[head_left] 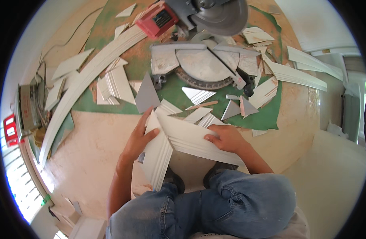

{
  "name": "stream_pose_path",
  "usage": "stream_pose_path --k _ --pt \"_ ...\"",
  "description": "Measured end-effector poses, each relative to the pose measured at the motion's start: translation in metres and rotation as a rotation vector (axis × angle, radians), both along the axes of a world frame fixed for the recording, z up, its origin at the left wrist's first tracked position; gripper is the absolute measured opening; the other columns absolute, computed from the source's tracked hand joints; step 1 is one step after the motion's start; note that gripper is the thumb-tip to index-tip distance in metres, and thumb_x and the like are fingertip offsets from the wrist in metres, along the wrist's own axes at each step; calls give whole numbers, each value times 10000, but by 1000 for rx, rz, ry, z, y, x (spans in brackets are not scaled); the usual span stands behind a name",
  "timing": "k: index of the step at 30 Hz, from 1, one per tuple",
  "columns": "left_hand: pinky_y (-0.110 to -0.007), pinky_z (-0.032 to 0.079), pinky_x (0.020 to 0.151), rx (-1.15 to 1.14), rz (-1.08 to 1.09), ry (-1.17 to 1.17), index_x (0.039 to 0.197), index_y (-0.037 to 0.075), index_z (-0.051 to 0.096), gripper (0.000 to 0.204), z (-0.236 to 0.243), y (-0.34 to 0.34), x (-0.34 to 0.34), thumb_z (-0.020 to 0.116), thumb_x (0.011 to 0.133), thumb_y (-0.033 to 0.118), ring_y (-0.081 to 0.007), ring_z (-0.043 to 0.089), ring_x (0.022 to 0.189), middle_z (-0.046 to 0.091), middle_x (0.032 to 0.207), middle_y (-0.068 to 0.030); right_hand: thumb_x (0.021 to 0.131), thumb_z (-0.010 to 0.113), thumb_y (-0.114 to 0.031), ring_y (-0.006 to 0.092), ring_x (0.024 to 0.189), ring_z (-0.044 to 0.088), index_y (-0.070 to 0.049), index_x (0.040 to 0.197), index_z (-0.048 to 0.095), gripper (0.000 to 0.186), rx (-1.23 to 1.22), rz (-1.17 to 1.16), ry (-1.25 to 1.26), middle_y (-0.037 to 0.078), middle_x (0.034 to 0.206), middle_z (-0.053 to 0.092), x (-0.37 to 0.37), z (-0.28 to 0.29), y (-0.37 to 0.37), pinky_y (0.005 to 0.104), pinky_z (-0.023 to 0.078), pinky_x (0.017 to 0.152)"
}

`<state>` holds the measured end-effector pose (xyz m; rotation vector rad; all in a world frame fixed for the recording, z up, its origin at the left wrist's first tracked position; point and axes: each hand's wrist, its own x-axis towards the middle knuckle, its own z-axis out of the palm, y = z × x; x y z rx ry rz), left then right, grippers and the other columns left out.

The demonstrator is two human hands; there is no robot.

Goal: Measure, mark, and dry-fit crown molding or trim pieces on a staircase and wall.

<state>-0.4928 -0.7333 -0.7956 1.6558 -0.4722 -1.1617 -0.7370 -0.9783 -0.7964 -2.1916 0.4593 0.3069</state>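
Two white grooved moulding pieces meet along a slanted joint above my knees, forming a corner. My left hand grips the left moulding piece, its thumb on the top face near the joint. Closed on the right moulding piece is my right hand, thumb on top and fingers partly hidden beneath. A dark seam runs between the two mitred ends. Just beyond my hands stands a mitre saw, with its blade guard raised above the base.
Offcuts lie scattered around the saw on a dusty green sheet. A long moulding strip curves along the left side. Further left are a boxy machine with a red part and a cable. More strips lie at the right.
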Motion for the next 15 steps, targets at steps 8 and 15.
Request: stream_pose_path --k 8,15 --pt "-358 533 1001 223 35 416 1497 29 444 741 -20 71 2 787 843 99 -202 655 1157 653 1279 -94 1030 567 -438 424 883 701 -58 984 644 390 -111 14 157 204 928 724 -19 -72 2 527 535 785" --pt "-364 531 1025 87 217 445 1502 2 483 682 -8 67 -12 743 872 -6 -205 657 1168 677 1297 -94 1000 618 -254 352 937 682 -94 994 664 167 -374 -195 -280 109 921 683 -34 -90 -32 492 543 783"
